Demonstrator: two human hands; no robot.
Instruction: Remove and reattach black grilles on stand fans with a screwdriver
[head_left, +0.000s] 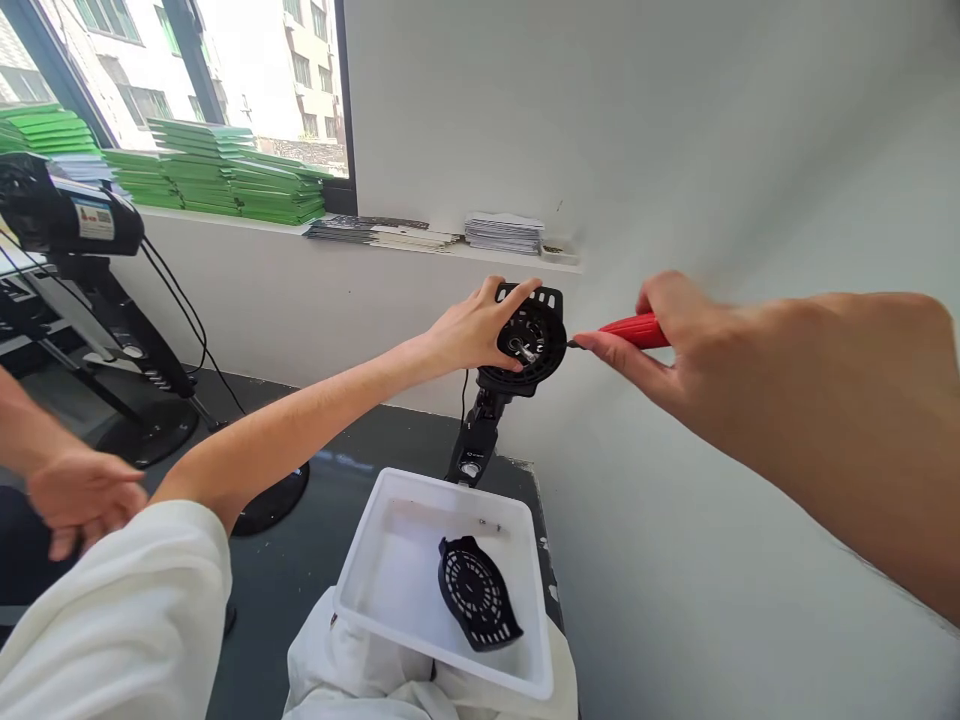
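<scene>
My left hand (pixel 487 325) is closed on the rim of a round black fan motor housing (pixel 551 345), its thumb across the front and fingers over the top. Metal parts show inside the housing, which sits on a black stand (pixel 476 440). To the right, my right hand (pixel 660 340) grips a red-handled screwdriver (pixel 634 330). The screwdriver's dark tip points left, at the housing's right edge; whether it touches cannot be told. Below, a black slotted cover (pixel 476 592) lies in a white plastic tray (pixel 360 570) on my lap, with a few small screws (pixel 490 524) near it.
At the left, another person's hand (pixel 86 490) hangs open beside my arm. A black machine on a stand (pixel 90 220) with cables stands behind it. Green stacks (pixel 262 185) and papers (pixel 502 232) line the window sill. A wall (pixel 750 180) rises close on the right.
</scene>
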